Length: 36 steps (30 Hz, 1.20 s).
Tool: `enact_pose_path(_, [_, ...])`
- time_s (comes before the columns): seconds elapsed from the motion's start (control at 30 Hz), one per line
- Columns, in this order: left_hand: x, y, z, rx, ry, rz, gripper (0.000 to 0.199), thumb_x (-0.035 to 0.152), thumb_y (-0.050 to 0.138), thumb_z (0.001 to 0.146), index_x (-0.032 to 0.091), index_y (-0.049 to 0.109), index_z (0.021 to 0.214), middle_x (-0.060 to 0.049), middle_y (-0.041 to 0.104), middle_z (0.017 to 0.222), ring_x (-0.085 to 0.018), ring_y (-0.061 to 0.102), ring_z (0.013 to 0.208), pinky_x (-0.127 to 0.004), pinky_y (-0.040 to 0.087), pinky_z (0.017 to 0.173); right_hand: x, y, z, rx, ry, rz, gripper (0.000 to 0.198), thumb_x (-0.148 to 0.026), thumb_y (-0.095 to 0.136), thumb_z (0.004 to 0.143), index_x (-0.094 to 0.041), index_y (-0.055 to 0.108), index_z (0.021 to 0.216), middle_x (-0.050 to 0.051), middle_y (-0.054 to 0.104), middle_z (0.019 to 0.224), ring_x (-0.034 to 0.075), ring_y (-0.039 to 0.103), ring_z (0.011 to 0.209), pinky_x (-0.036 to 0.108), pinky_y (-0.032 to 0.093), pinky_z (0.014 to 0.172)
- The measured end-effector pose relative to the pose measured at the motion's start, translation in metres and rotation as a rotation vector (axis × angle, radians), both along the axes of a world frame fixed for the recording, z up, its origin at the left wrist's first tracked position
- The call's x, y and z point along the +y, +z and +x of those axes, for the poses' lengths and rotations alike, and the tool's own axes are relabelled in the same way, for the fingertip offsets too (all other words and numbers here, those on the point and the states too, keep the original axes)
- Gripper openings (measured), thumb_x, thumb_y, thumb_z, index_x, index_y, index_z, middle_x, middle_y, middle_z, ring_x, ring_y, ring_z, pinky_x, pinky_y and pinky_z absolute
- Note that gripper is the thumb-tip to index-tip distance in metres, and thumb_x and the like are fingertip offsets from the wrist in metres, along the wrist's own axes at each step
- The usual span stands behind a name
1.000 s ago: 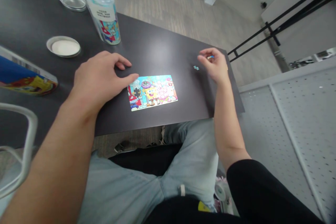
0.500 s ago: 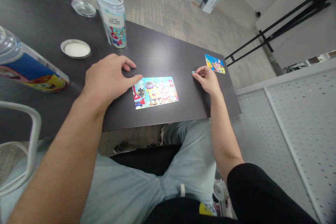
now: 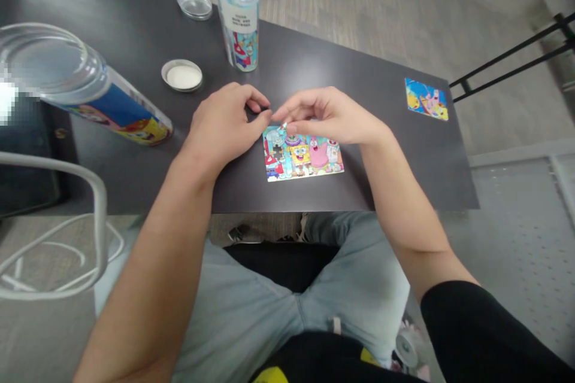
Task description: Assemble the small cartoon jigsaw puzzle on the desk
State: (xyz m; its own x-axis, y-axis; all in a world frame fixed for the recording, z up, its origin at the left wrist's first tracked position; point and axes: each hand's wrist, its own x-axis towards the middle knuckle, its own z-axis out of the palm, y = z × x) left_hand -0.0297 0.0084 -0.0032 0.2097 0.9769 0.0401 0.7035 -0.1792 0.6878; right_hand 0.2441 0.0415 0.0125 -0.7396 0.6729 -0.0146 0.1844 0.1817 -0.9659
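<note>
A small cartoon jigsaw puzzle (image 3: pixel 309 161) lies flat near the table's front edge, with one dark piece-shaped gap in its left part. Between the thumb and fingers of my right hand (image 3: pixel 335 115) is a small puzzle piece (image 3: pixel 283 126), held just over the puzzle's upper left edge. My left hand (image 3: pixel 229 119) rests on the table at the upper left corner, its thumb against the puzzle's edge and its fingers loosely bent, apart from the thumb. Nothing shows in the left hand.
Two clear cartoon-printed canisters, one tall at left (image 3: pixel 121 105) and one behind (image 3: pixel 242 30), stand on the dark table (image 3: pixel 359 185). Two round lids (image 3: pixel 182 76) lie near them. A cartoon picture card (image 3: pixel 426 99) lies at right. A white cable (image 3: pixel 99 215) loops at lower left.
My right hand has moved left with the piece, from near the picture card to above the puzzle. My left hand stays at the puzzle's corner. The camera view has shifted left.
</note>
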Motion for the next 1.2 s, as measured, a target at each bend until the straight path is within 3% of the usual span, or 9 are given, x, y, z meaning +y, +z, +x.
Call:
enact_pose_path(0.1, [-0.002,0.002,0.002,0.021,0.011,-0.003,0.023,0.043,0.082,0.104,0.033,0.091,0.123,-0.008,0.091,0.132,-0.036,0.082,0.114,-0.057,0.065,0.107,-0.005,-0.007,0.005,0.035,-0.034,-0.051,0.054,-0.055,0.114,0.099,-0.02,0.086,0.13,0.008,0.092,0.111,0.023,0.088,0.102,0.035,0.072,0.093])
enact_pose_path(0.2, [-0.004,0.005,0.004,0.013,0.028,-0.019,0.021,0.043,0.084,0.104,0.033,0.09,0.122,-0.009,0.09,0.134,-0.039,0.082,0.121,-0.059,0.064,0.113,-0.011,-0.002,0.009,0.02,-0.075,-0.083,0.049,-0.054,0.113,0.101,-0.02,0.086,0.123,0.007,0.092,0.105,0.023,0.088,0.097,0.035,0.073,0.088])
enact_pose_path(0.43, [-0.004,0.003,0.004,-0.018,0.036,-0.017,0.021,0.045,0.085,0.102,0.035,0.088,0.12,-0.009,0.09,0.133,-0.043,0.082,0.133,-0.061,0.063,0.119,-0.018,0.009,0.003,-0.072,0.002,0.074,0.03,-0.046,0.1,0.111,-0.018,0.094,0.122,0.005,0.093,0.101,0.019,0.08,0.089,0.031,0.064,0.08])
enact_pose_path(0.67, [-0.005,0.003,0.003,-0.014,0.014,0.0,0.021,0.048,0.083,0.102,0.037,0.087,0.119,-0.009,0.09,0.134,-0.043,0.082,0.13,-0.063,0.064,0.116,-0.017,0.001,-0.002,-0.106,0.036,0.148,0.03,-0.048,0.098,0.111,-0.022,0.095,0.125,0.007,0.095,0.109,0.021,0.08,0.094,0.034,0.061,0.081])
enact_pose_path(0.93, [-0.005,0.003,0.004,-0.05,0.022,-0.031,0.021,0.049,0.083,0.101,0.038,0.087,0.118,-0.009,0.089,0.135,-0.045,0.081,0.132,-0.067,0.063,0.119,-0.02,0.002,-0.005,-0.164,0.047,0.213,0.025,-0.044,0.097,0.11,-0.02,0.093,0.119,0.005,0.091,0.101,0.019,0.075,0.087,0.034,0.056,0.082])
enact_pose_path(1.2, [-0.006,0.008,0.005,-0.012,0.026,-0.047,0.025,0.051,0.085,0.102,0.038,0.09,0.122,-0.008,0.09,0.136,-0.045,0.082,0.131,-0.066,0.065,0.118,-0.02,-0.005,-0.008,-0.149,0.045,0.183,0.021,-0.042,0.095,0.11,-0.022,0.093,0.117,0.004,0.092,0.101,0.019,0.076,0.086,0.034,0.055,0.081])
